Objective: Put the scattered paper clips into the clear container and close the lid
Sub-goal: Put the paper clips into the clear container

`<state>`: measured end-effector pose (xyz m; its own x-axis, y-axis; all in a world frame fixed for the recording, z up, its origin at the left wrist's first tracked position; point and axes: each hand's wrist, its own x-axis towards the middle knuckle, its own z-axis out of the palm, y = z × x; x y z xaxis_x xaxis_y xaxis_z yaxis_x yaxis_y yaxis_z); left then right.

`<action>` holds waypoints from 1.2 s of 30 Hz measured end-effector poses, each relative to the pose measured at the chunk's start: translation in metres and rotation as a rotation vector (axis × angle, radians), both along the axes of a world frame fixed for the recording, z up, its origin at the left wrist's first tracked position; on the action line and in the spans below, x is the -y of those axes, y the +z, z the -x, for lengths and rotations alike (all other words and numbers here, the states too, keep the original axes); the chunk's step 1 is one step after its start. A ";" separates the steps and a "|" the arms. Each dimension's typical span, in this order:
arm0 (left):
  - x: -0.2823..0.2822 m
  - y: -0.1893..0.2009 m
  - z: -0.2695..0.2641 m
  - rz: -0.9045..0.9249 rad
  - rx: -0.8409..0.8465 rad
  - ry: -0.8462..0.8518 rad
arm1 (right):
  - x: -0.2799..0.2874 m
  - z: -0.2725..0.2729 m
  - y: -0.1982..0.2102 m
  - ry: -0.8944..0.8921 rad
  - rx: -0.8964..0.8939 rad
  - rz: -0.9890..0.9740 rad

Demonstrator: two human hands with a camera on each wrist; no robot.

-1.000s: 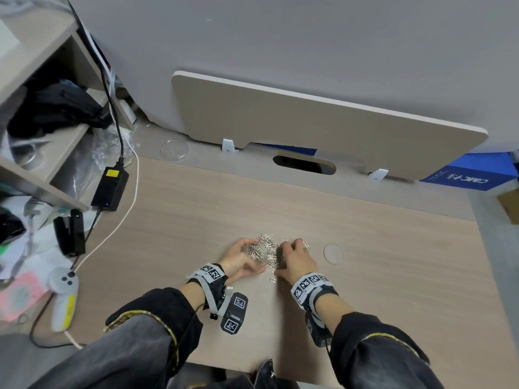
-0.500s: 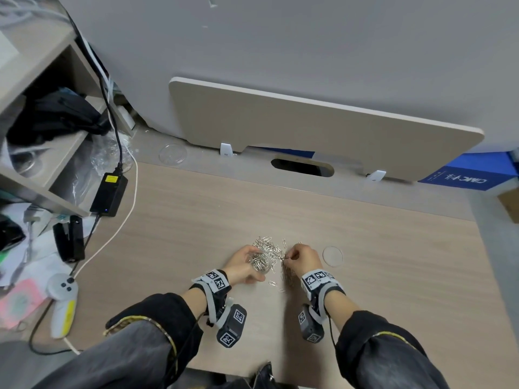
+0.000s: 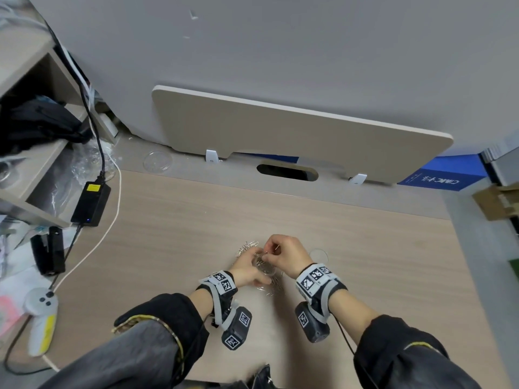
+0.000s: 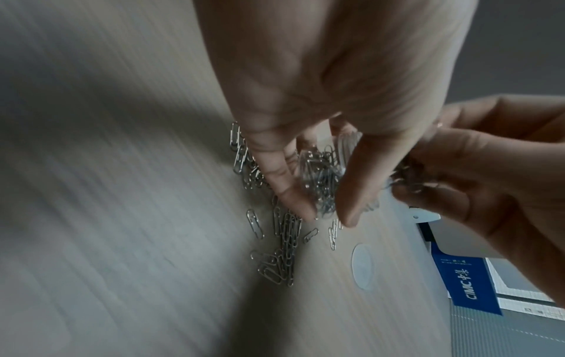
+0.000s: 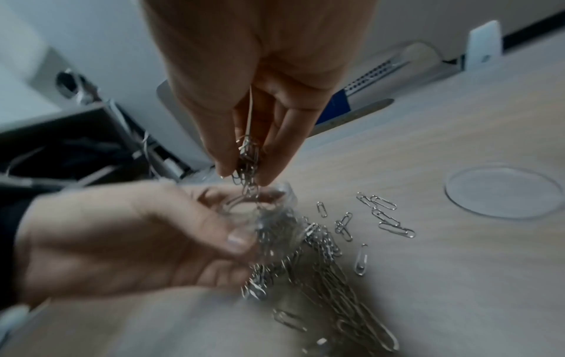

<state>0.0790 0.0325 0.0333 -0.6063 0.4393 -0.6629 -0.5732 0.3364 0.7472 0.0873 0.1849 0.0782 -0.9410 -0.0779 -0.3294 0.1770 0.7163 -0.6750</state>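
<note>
**Clips going into the jar**

Low in the frame's centre, the left hand (image 3: 247, 272) grips a clear round jar (image 5: 272, 215) of thin steel clips (image 4: 284, 244). The right hand (image 3: 286, 255) pinches a bunch above its mouth. One flat clear lid (image 3: 318, 253) lies right on wood-grain desk (image 3: 168, 234).

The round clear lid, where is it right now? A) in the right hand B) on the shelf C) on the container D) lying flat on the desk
D: the lid lies flat on the desk, apart from the container that the left hand holds, while the right hand pinches paper clips over it.
</note>
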 end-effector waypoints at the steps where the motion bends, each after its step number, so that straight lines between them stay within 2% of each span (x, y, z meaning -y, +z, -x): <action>1: 0.000 -0.001 0.000 -0.006 0.000 0.007 | 0.004 -0.002 0.000 0.070 -0.002 -0.063; 3: 0.002 -0.001 -0.001 -0.009 0.004 0.021 | 0.009 -0.005 -0.001 0.173 0.022 -0.165; 5: 0.005 -0.001 -0.003 -0.007 0.001 0.032 | 0.011 -0.007 -0.001 0.187 0.046 -0.175; 9: 0.013 -0.005 -0.003 0.008 0.002 0.067 | 0.007 -0.002 -0.005 -0.011 -0.015 -0.069; 12: 0.023 -0.008 0.000 0.045 -0.012 0.183 | 0.000 0.006 -0.018 -0.121 0.019 -0.164; 15: 0.040 -0.013 0.006 0.099 -0.089 0.284 | 0.006 0.006 -0.036 0.001 0.168 -0.348; 19: 0.070 -0.026 0.012 0.234 -0.231 0.263 | 0.029 0.005 -0.047 0.129 0.119 -0.428; 26: 0.096 -0.061 0.006 0.220 -0.182 0.343 | 0.067 0.006 -0.064 0.265 0.096 -0.550; 36: 0.089 -0.043 0.002 0.110 -0.116 0.328 | 0.059 0.014 -0.068 0.153 0.111 -0.388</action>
